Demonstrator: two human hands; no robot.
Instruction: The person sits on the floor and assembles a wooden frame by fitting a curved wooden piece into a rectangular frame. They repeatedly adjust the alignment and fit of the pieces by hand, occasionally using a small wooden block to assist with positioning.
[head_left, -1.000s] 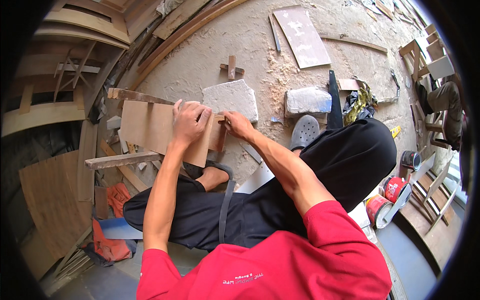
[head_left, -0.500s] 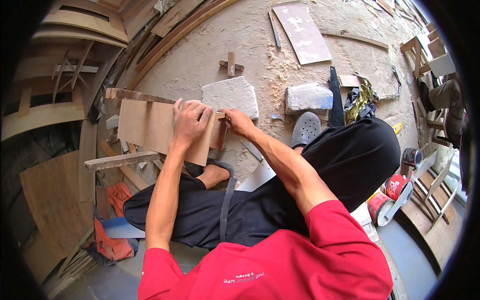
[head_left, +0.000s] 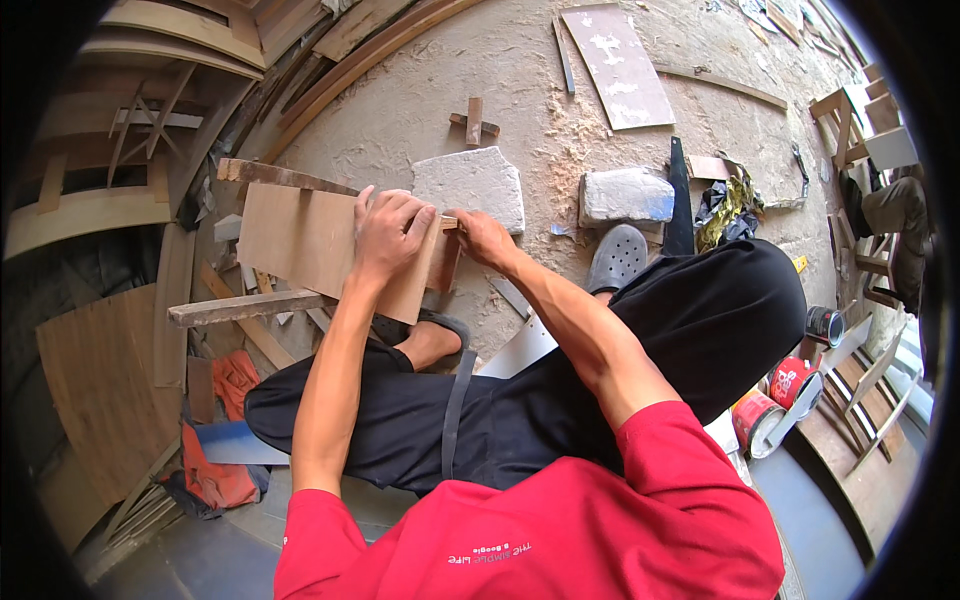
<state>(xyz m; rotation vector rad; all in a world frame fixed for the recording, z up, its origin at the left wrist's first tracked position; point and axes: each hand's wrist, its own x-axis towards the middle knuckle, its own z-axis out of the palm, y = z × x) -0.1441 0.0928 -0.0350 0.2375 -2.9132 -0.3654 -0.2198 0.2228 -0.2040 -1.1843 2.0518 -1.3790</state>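
A flat tan wooden board (head_left: 295,235) lies tilted across rough wooden bars, one bar (head_left: 245,308) on its near side and another (head_left: 285,177) behind it. My left hand (head_left: 392,235) grips the board near its right end, fingers bent over the far edge and thumb on the face. Just right of it, my right hand (head_left: 482,240) is closed on a thin light wood strip (head_left: 449,223) at the board's right end. Its fingertips are partly hidden. Below the strip stands a reddish-brown wood piece (head_left: 445,265).
Beyond my hands lie a pale stone slab (head_left: 470,185), a white block (head_left: 625,195) and crossed wood pieces (head_left: 474,122). A dark saw blade (head_left: 679,200) stands near my right knee. Paint cans (head_left: 757,415) sit at the right. A person's leg (head_left: 900,220) shows at the far right.
The view has shifted slightly, so the floor things appear a little to the right. Both hands keep their holds on the board and strip, with hardly any movement relative to them.
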